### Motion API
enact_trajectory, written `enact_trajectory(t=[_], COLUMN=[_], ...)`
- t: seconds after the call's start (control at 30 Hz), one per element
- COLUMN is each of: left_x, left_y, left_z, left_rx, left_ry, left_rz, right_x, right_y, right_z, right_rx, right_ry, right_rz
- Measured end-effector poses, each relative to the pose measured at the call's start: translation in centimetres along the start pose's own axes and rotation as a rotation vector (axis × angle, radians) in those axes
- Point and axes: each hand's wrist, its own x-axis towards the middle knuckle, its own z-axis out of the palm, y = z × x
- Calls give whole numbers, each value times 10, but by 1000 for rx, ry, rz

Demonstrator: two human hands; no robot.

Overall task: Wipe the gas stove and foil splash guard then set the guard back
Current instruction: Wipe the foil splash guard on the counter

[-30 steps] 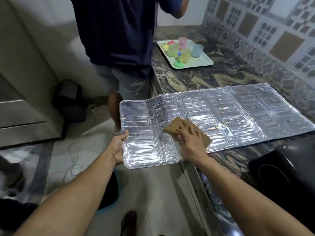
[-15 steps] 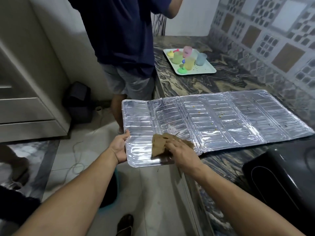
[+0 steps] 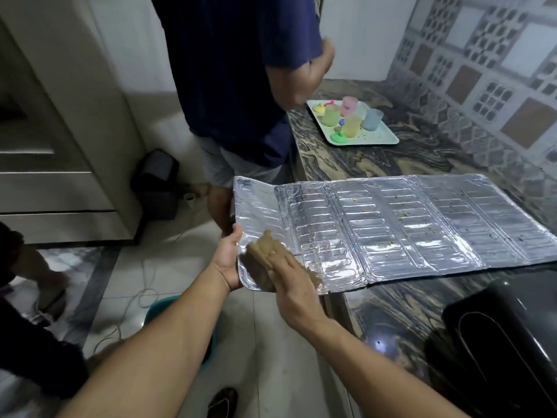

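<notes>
A: Under the right hand (image 3: pixel 294 285) lies the brown cloth (image 3: pixel 265 260), pressed flat on the near-left panel of the foil splash guard (image 3: pixel 391 227). Fingers are spread over the cloth, not curled round it.

B: And the left hand (image 3: pixel 228 260)?

A: Just beside the right, to its left, clamped on the guard's end edge, thumb on top, where the foil overhangs the counter (image 3: pixel 422 164).

B: Which way does the guard run from the wiping hand?

A: Its long axis stretches away to the right and slightly up, along the counter. Most of it lies to the right of that hand, and the crumbs sit there, well apart from the cloth.

B: So the next stroke?

A: I judge it should travel rightward along the length; the right hand is nearer those panels, while the left steadies the unsupported end.
</notes>
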Motion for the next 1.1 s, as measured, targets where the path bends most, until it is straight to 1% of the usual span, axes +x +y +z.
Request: enact_trajectory(t=[0.07, 0.13, 0.27, 0.43, 0.5, 0.57, 0.63, 0.7, 0.77, 0.83, 0.87, 0.93, 0.97, 1.0, 1.07, 1.1], left_x=[-1, 1, 1, -5, -6, -6, -7, -6, -3, -2, -2, -2, -1, 2, 10, 15], left_y=[2, 6, 5, 4, 4, 4, -1, -4, -5, -2, -1, 3, 5, 7, 11, 13], left_z=[0, -4, -1, 10, 11, 9, 7, 5, 1, 1, 2, 10, 15, 18, 18, 17], left_rx=[-42, -43, -64, 1, 27, 30, 9, -34, -53, -30, 10, 111, 170, 252, 442, 521], left_ry=[14, 43, 54, 38, 31, 27, -7, -26, -2, 49, 89, 182, 247, 345, 567, 637], left_rz=[8, 34, 6, 33, 37, 41, 4, -3, 2, -7, -7, 15, 33, 68, 192, 241], right_x=[-2, -1, 2, -2, -4, -8, -9, -4, 10, 28, 38, 61, 71, 77, 86, 89], right_y=[2, 4, 12, 19, 20, 24, 28, 28, 24, 24, 26, 40, 49, 51, 58, 63], right_z=[9, 10, 10, 13, 7, -2, -14, -32, -53, -74, -84, -104, -113, -120, -122, -118], right_rx=[-102, -167, -225, -190, -201, -223, -241, -230, -100, 117, 82, -102, -190, -210, -311, -416], right_ry=[-50, -102, -150, -157, -116, -114, -174, -285, -341, -331, -281, -168, -78, 2, 117, 131], right_rz=[-34, -6, 5, -47, -112, -217, -285, -219, -25, 191, 266, 341, 373, 398, 359, 302])
